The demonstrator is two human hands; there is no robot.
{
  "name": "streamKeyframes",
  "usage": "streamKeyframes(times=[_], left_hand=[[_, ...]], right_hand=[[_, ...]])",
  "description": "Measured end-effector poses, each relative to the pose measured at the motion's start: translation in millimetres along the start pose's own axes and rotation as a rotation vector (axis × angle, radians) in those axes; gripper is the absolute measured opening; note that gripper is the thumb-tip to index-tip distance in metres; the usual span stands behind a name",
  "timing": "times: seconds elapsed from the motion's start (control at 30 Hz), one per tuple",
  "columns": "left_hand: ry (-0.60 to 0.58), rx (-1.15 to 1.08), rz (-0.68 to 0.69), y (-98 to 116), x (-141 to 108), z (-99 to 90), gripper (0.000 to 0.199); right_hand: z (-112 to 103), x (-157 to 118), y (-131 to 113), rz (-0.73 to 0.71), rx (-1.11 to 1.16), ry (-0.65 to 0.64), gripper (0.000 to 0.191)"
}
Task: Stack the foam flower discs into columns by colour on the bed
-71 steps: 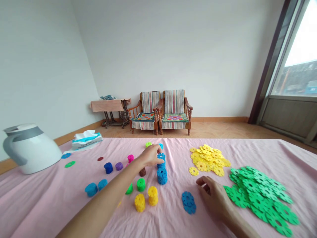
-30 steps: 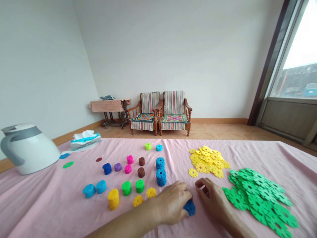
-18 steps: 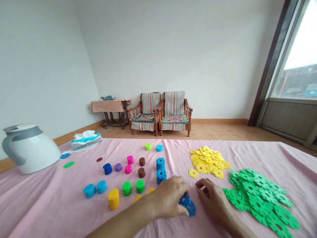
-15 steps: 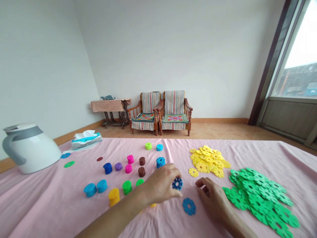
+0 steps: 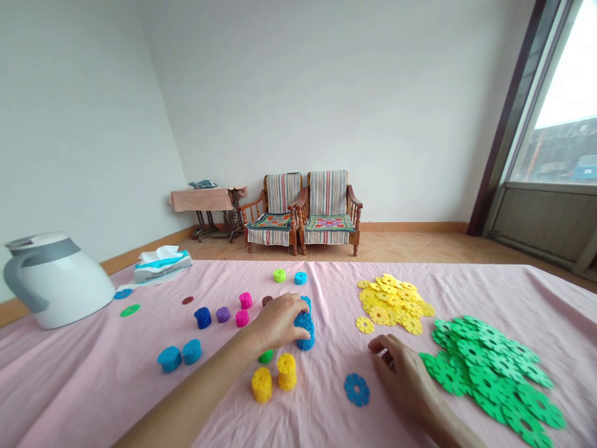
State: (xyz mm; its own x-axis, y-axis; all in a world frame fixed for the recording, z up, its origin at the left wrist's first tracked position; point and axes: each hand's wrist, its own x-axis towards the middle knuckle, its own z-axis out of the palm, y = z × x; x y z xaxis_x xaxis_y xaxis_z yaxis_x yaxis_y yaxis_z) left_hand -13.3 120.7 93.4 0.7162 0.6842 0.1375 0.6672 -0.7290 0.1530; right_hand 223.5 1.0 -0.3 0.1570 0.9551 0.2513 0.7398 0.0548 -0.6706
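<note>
My left hand (image 5: 280,320) has its thumb and fingers closed around a stack of blue notched plastic discs (image 5: 305,340), which stands on the pink cloth. Just behind it, partly covered by my fingers, is another blue stack (image 5: 306,302). My right hand (image 5: 396,367) rests on the cloth, fingers loosely bent and apart, with nothing visible in it. A single blue disc (image 5: 357,390) lies flat between my hands. Nearest my left forearm are two yellow stacks (image 5: 262,384) and a green stack (image 5: 265,356), the green one partly hidden.
Loose yellow discs (image 5: 392,302) and green discs (image 5: 494,367) are heaped on the right. Pink stacks (image 5: 245,300), a purple stack (image 5: 222,314) and light blue stacks (image 5: 170,359) stand left. Farther left are a white jug (image 5: 69,280) and a tissue box (image 5: 163,264).
My left hand has moved left and away from me with the blue discs, setting them beside the other blue stack. The yellow stacks are uncovered. My right hand has stayed put.
</note>
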Motion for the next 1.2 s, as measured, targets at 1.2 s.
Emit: streamKeyframes(times=[1.2], left_hand=[[-0.142, -0.241, 0.114, 93.7, -30.2, 63.4, 0.023]], right_hand=[[3.7, 1.4, 7.4, -0.063, 0.041, 0.037, 0.019]])
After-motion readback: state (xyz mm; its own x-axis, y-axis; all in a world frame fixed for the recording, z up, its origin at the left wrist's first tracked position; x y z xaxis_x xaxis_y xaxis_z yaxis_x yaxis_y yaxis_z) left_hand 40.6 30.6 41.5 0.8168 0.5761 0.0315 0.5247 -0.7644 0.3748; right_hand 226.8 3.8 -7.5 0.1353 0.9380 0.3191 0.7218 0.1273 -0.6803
